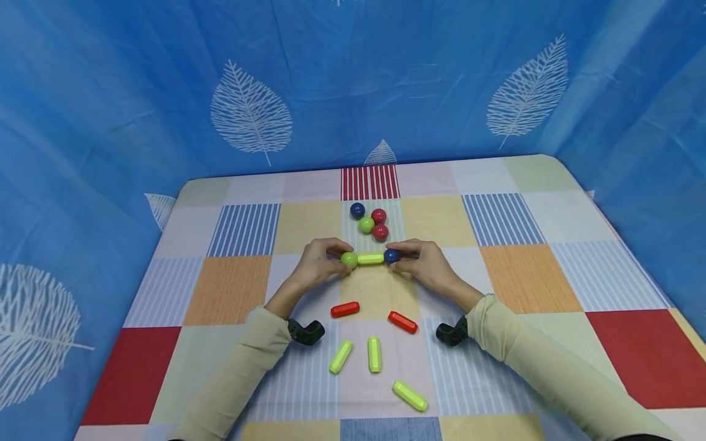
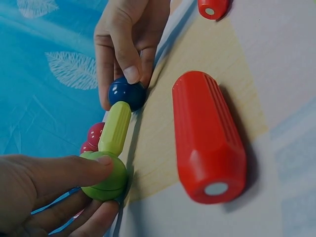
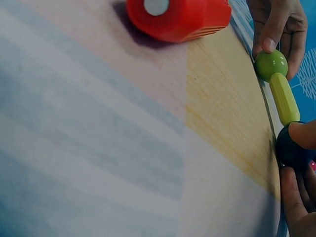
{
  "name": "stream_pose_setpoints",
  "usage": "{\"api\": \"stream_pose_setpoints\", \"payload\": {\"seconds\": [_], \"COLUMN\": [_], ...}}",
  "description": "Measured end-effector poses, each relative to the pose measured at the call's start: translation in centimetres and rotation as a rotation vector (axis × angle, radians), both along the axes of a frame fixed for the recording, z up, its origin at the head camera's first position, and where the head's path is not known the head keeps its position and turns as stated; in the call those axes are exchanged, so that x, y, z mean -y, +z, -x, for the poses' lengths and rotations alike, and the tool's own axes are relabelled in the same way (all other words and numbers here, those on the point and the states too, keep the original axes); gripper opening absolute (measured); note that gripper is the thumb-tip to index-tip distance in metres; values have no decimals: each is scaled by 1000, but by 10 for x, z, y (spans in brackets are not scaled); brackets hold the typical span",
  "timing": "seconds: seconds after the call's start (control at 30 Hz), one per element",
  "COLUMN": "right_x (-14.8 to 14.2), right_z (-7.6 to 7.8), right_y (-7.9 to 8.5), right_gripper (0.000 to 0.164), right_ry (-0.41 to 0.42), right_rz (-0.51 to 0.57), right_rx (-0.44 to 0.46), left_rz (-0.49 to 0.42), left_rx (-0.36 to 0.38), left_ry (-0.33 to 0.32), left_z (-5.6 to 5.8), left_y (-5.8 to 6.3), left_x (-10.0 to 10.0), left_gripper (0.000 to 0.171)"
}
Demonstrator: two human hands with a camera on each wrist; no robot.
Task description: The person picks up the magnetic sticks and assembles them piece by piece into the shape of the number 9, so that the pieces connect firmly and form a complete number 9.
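My left hand [image 1: 320, 262] pinches a green ball [image 1: 349, 260] between thumb and fingers. On the other side, my right hand [image 1: 427, 264] grips a dark blue ball [image 1: 392, 256]. A yellow-green rod [image 1: 371, 259] spans the two balls and touches both, forming one straight piece. In the left wrist view the thumb lies over the green ball [image 2: 106, 177], and the rod [image 2: 115, 129] runs from it to the blue ball [image 2: 127, 94]. The right wrist view shows the blue ball [image 3: 292, 148] partly covered by the right thumb.
Behind the hands sit a blue ball [image 1: 357, 211], a green ball [image 1: 366, 225] and two red balls [image 1: 380, 232]. Nearer me lie two red rods [image 1: 345, 309] [image 1: 402, 322] and three yellow-green rods [image 1: 374, 354] on the patchwork cloth [image 1: 298, 392]. A blue curtain [image 1: 386, 79] hangs behind.
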State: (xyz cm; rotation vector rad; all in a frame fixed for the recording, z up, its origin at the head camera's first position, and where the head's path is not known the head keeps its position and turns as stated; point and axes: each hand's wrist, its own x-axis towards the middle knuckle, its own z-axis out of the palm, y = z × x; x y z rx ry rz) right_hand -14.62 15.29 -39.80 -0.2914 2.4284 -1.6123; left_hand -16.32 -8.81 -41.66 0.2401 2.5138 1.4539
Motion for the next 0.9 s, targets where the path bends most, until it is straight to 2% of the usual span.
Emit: {"api": "stream_pose_setpoints", "payload": {"seconds": [0.57,0.77,0.9], "right_x": [-2,-2,-3], "right_z": [-1,-1,-1], "right_y": [-4,-2,-1], "right_gripper": [40,40,40], "right_ry": [-4,2,7], "right_rz": [22,34,36], "right_rx": [1,-6,-9], "left_rz": [-12,-42,-26], "left_rx": [-7,-7,-35], "left_ry": [-1,-1,7], "left_z": [-2,-6,-17], "left_y": [-3,4,11], "left_x": [-2,5,12], "left_gripper": [33,38,37]}}
